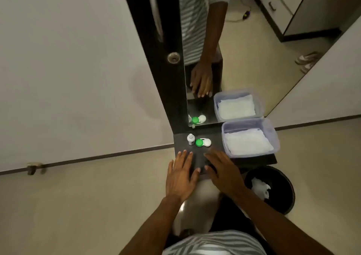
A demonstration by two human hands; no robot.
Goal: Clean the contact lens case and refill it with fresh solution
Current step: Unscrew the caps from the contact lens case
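The contact lens case [203,142], with one green cap and one white cap, lies on a small dark shelf [216,137] below a mirror. A small white solution bottle [190,139] stands upright just left of the case, close beside it. My left hand [181,173] rests flat at the shelf's front edge, fingers spread, holding nothing. My right hand [222,170] lies flat beside it, also spread and holding nothing. Both hands are a short way in front of the case and bottle, not touching them.
A clear plastic tub [272,130] holding white tissues sits on the shelf's right end. A black waste bin [287,192] with crumpled tissue stands on the floor at lower right. The mirror [244,49] reflects the shelf and my arm. A dark door edge with a round lock [173,57] rises on the left.
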